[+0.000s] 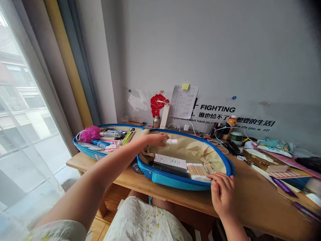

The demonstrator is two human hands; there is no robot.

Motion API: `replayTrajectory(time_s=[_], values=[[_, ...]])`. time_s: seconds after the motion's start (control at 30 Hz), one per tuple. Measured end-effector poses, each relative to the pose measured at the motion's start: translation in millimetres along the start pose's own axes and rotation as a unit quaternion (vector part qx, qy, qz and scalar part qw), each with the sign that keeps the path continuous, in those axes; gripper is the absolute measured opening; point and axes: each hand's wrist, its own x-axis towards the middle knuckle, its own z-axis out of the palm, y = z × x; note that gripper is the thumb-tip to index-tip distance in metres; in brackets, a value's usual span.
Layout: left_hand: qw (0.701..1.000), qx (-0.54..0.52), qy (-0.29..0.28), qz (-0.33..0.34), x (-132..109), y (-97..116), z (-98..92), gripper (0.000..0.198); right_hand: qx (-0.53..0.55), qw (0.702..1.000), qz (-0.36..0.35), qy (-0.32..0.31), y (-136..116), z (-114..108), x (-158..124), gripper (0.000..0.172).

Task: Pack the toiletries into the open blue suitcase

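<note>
An opened blue suitcase with a beige lining lies across the desk, its right half directly in front of me. My left hand is closed around a small clear bottle with a white cap, held above this half with the cap pointing right. The fingers of my right hand curl over the near right rim and grip it. Close to those fingertips, a pack of cotton swabs lies inside. To its left are a white printed box and a dark flat item, partly hidden by the rim.
The left half holds a pink bath puff, a blue bottle and several packages. Behind stand a white lamp and an orange-labelled bottle. Papers, cables and a purple item crowd the wooden desk at right.
</note>
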Motion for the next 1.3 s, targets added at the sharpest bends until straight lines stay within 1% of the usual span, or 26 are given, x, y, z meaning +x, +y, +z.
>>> replayTrajectory(time_s=[0.07,0.17,0.3,0.5,0.73,0.87,1.0,1.13,1.3], values=[[1.0,-0.002,-0.022,-0.004,16,4,13.6,0.05,0.004,1.0,-0.006,0.004,-1,-1,1,0.031],[0.999,-0.007,-0.047,-0.013,30,3,30.1,0.051,0.004,1.0,-0.017,0.009,-3,-2,3,0.028],[0.997,-0.019,-0.071,-0.014,36,-3,43.1,0.05,0.0,1.0,-0.024,0.015,-4,-2,4,0.027],[0.996,-0.029,-0.083,-0.016,40,-9,54.3,0.048,-0.002,1.0,-0.025,0.012,-4,-2,4,0.026],[0.995,-0.034,-0.095,-0.015,45,-12,60.9,0.045,-0.008,1.0,-0.022,0.01,-4,-3,4,0.028],[0.994,-0.034,-0.099,-0.023,45,-14,61.8,0.042,-0.009,1.0,-0.021,0.01,-4,-3,4,0.03],[0.993,-0.038,-0.106,-0.032,44,-14,61.4,0.035,-0.01,0.999,-0.03,0.016,-6,-4,6,0.029],[0.993,-0.045,-0.1,-0.043,45,-12,61.1,0.029,-0.009,1.0,-0.023,0.007,-5,-4,6,0.028],[0.995,-0.049,-0.075,-0.053,43,-7,58.2,0.033,-0.006,1.0,-0.009,0.003,-1,-2,2,0.032]])
